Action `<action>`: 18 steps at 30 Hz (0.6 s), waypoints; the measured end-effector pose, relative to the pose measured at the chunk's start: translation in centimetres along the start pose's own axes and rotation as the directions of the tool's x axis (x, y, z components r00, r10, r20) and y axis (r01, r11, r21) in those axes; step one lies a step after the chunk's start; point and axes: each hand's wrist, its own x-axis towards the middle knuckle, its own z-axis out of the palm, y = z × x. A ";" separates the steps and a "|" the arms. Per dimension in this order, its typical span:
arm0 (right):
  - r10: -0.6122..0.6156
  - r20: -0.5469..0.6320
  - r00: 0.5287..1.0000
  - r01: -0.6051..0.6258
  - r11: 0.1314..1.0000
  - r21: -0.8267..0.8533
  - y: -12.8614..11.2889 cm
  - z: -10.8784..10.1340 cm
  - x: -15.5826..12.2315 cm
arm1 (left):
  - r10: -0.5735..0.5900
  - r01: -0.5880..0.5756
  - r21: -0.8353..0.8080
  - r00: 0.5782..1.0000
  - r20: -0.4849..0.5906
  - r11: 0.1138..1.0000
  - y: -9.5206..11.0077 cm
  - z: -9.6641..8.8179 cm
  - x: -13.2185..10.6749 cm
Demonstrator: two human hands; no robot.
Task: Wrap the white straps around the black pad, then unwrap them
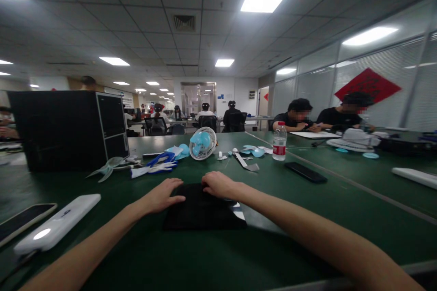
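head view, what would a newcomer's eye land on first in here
Probably the two bare hands, left and right, at the flat black item lying on the green table in the lower middle. Just beyond them, the white fan with pale blue blades stands out. The bulky black computer case at the left and the red diamond decoration on the right-hand wall would likely catch the eye too.
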 end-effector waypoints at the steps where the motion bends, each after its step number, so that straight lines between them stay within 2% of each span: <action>1: -0.016 -0.027 1.000 0.016 1.000 0.015 0.1 0.2 0.1 | -0.010 0.010 -0.022 1.000 0.018 1.000 0.1 0.2 0.0; 4: 0.013 -0.115 0.993 -0.010 1.000 0.027 2.0 0.4 0.2 | -0.043 0.047 -0.064 0.997 0.063 0.997 0.5 0.7 0.0; 6: 0.138 -0.152 0.979 -0.142 0.990 -0.018 4.4 0.5 -0.1 | -0.053 0.058 -0.080 0.996 0.072 0.995 0.6 0.7 0.0; 8: 0.300 -0.163 0.940 -0.318 0.944 -0.094 7.3 0.7 -0.7 | -0.053 0.060 -0.093 0.996 0.074 0.994 0.6 0.7 0.1; 11: 0.462 -0.087 0.882 -0.470 0.861 -0.194 11.4 1.4 -2.3 | -0.051 0.058 -0.097 0.996 0.076 0.994 0.5 0.6 0.2; 14: 0.524 -0.009 0.852 -0.513 0.830 -0.218 14.0 2.2 -3.9 | -0.051 0.058 -0.088 0.995 0.082 0.994 0.3 0.7 0.3; 18: 0.543 0.026 0.839 -0.526 0.824 -0.211 14.9 2.9 -4.6 | -0.041 0.048 -0.087 0.996 0.081 0.995 0.0 0.9 0.5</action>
